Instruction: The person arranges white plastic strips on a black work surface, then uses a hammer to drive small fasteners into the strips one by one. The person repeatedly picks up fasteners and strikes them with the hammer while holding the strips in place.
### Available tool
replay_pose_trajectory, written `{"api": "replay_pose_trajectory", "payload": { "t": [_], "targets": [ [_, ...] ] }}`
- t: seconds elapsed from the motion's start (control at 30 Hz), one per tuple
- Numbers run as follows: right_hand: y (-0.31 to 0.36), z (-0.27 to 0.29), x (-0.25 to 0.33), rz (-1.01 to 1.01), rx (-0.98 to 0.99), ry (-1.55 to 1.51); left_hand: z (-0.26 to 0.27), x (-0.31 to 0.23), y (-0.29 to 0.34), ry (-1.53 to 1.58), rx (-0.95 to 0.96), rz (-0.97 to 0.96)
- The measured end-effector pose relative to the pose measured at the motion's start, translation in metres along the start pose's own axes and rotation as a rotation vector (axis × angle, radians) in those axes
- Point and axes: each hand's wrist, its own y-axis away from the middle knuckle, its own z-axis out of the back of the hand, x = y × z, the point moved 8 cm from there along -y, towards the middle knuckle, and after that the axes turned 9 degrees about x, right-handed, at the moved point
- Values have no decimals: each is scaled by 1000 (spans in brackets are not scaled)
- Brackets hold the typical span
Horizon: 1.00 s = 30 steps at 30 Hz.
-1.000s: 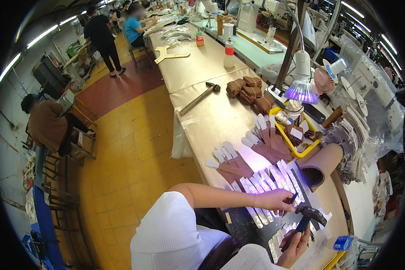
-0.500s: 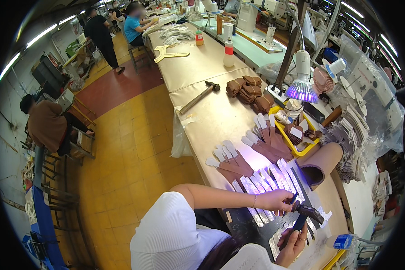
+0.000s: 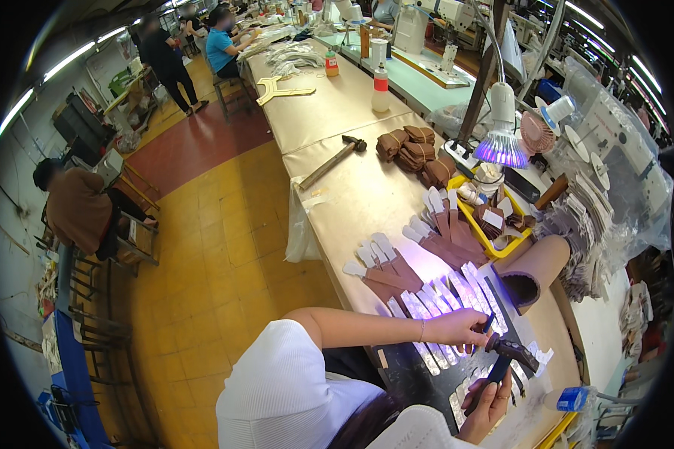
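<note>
My left hand (image 3: 457, 330) reaches across the bench from the left, its fingers pinched on a slim blue rod-shaped tool (image 3: 489, 323) whose lower end I cannot make out. Closed round the dark handle of a hammer (image 3: 511, 352), my right hand (image 3: 488, 410) is at the near side of the bench. The hammer head lies just beside the left fingertips; whether it touches the rod I cannot tell. Under both hands are a dark board (image 3: 408, 372) and a row of pale, shiny strips (image 3: 427, 358). Brown strap pieces with white tips (image 3: 386, 267) lie beyond them.
A lit lamp (image 3: 503, 146) hangs over a yellow tray (image 3: 493, 243) of small parts. Beside it lie a brown roll (image 3: 541, 271) and brown bundles (image 3: 413, 152). A second hammer (image 3: 333, 162) rests farther off. A blue-labelled bottle (image 3: 571, 399) is near my right hand.
Both hands keep nearly the same place and grip; the blue rod shows a little differently above the left fingers. In the background, a standing person in dark clothes has shifted slightly.
</note>
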Motion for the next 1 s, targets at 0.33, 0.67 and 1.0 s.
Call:
{"api": "replay_pose_trajectory", "payload": {
  "t": [0.33, 0.67, 1.0],
  "targets": [
    [3, 11, -9, 46, -103, 42, -4, 3, 1, 42, 26, 7],
    [11, 22, -17, 95, -197, 74, 5, 9, 3, 20, -11, 61],
    [30, 38, -4, 17, -285, 18, 47, 1, 51, 25, -271, 153]
  ]
}}
